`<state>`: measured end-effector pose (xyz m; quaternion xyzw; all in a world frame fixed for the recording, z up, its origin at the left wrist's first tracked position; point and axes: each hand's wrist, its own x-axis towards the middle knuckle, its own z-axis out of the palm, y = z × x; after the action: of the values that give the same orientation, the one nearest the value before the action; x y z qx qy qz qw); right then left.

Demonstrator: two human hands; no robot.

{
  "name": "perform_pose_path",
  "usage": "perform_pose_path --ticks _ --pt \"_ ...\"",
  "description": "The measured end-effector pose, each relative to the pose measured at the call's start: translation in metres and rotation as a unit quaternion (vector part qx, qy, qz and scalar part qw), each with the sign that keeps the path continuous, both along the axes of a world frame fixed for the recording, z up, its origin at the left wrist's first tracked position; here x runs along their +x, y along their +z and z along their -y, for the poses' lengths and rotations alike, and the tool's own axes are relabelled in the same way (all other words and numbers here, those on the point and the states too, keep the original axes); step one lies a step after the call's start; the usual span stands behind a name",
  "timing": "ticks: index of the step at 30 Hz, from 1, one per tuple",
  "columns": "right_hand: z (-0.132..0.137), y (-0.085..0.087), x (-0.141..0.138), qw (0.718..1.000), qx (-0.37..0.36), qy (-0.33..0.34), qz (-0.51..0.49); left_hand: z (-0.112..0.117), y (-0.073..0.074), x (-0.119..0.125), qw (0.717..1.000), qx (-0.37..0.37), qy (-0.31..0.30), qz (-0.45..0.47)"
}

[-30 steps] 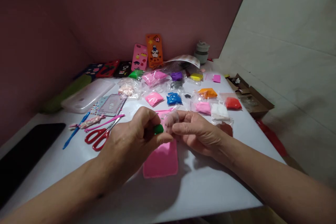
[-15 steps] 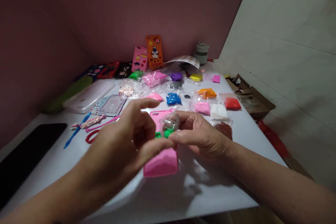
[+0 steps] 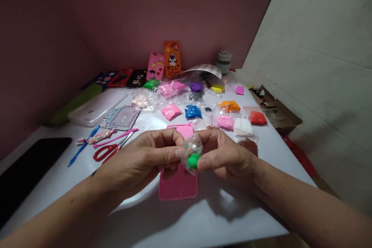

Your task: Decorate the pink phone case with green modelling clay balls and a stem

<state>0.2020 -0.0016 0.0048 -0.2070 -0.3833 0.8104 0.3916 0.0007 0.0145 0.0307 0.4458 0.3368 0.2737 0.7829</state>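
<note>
Green clay point(image 3: 193, 161) now sits inside the small clear bag point(image 3: 192, 148) instead of between the left fingers, and the left hand point(image 3: 142, 161) has closed again after spreading open half a second ago. By the look of it, the lump is put away and the bag's mouth is being gathered. Both hands pinch the bag tightly, the left at its near edge and the right hand point(image 3: 229, 157) just beside the clay, thumb against forefinger. They hold the bag above a pink phone case point(image 3: 178, 186) lying on the desk point(image 3: 221, 209); scissors point(image 3: 106, 152) lie to the left.
</note>
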Motion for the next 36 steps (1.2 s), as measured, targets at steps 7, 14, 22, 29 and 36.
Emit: perform_pose_path --ticks 7,14,22,29,36 --pt "0.005 0.012 -0.005 0.998 -0.005 -0.062 0.009 0.012 0.008 0.003 0.985 0.135 0.067 -0.084" --pt "0.012 0.012 -0.012 0.994 -0.008 -0.110 -0.017 0.018 -0.001 0.014 0.926 0.315 0.138 -0.157" --pt "0.009 0.012 -0.011 0.990 0.007 -0.140 0.024 0.025 0.000 0.019 0.892 0.359 0.149 -0.232" --pt "0.009 0.010 -0.012 0.993 -0.012 -0.120 0.002 0.027 0.001 0.021 0.885 0.363 0.188 -0.223" --pt "0.011 0.013 -0.013 0.984 0.003 -0.165 0.066 0.031 -0.008 0.013 0.705 0.583 0.216 -0.341"
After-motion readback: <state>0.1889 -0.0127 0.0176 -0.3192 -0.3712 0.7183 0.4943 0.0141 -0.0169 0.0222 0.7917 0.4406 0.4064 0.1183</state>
